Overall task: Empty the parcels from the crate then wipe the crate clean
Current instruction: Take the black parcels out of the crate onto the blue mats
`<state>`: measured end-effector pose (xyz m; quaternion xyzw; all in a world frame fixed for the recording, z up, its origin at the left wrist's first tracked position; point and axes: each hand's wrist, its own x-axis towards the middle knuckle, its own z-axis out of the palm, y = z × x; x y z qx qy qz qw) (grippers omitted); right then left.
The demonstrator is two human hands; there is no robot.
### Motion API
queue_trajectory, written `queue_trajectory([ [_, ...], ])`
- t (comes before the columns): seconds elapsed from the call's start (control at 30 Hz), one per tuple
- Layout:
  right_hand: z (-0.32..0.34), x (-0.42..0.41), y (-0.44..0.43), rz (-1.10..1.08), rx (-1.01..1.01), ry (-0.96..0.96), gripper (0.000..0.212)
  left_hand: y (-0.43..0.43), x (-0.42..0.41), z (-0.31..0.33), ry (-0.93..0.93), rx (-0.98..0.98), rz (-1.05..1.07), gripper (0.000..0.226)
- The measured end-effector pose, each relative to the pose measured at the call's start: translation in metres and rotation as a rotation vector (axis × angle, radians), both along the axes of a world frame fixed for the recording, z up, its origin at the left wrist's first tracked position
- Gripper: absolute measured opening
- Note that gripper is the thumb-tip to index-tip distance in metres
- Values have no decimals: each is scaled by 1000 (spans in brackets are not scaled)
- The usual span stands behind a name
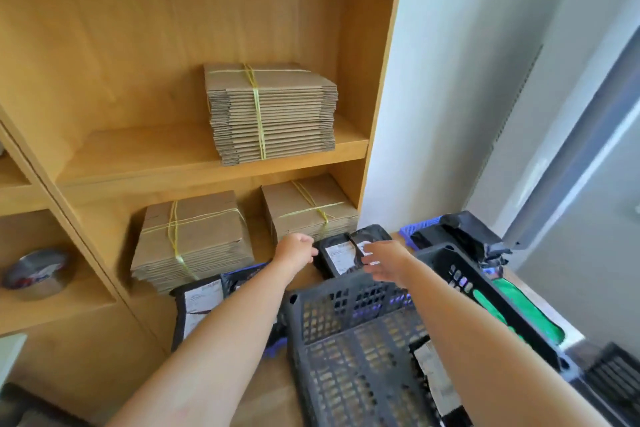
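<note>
We reach both arms over the far wall of the dark slotted crate (346, 340) towards a black labelled parcel (341, 258). It lies outside the crate, just in front of the wooden shelf unit (207, 163), probably put there so the crate is free for wiping. Our left hand (298, 250) is curled at its left edge; if it really pinches it, we cannot tell. Our right hand (384, 262) hovers with fingers spread and holds nothing. Another parcel (434, 380) seems to remain inside the crate.
</note>
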<state>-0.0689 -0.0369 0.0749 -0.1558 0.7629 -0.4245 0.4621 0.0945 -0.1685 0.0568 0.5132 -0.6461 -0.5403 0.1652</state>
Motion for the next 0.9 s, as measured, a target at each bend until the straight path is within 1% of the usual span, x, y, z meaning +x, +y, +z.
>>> queue_trajectory([
  [0.03, -1, -15, 17, 2, 11, 9, 19, 16, -12, 0, 3, 5, 17, 26],
  [0.1, -5, -51, 53, 38, 34, 65, 32, 50, -40, -1, -11, 29, 48, 22],
  [0.17, -7, -76, 87, 75, 47, 67, 38, 79, -63, -7, -57, 39, 53, 21],
  [0.3, 1, -126, 139, 51, 100, 47, 37, 130, -110, -10, -81, 91, 13, 16],
  [0.4, 9, -150, 165, 180, 140, 1, 39, 155, -137, -7, -115, 115, -19, 19],
  [0.47, 5, -161, 175, 165, 135, -25, 33, 164, -151, -9, -144, 128, -28, 20],
  [0.53, -10, -171, 179, 149, 162, -31, 22, 172, -163, -17, -168, 147, -44, 20],
  [0.63, -29, -175, 179, 217, 247, -52, 18, 180, -174, -33, -188, 206, -58, 22],
  [0.73, -57, -179, 175, 301, 323, 48, 24, 185, -181, -63, -238, 276, -100, 21],
  [0.83, -85, -178, 167, 296, 374, 116, 36, 188, -184, -95, -282, 340, -158, 16],
  [0.9, -104, -176, 161, 396, 451, 214, 39, 186, -185, -117, -349, 338, -211, 13],
])
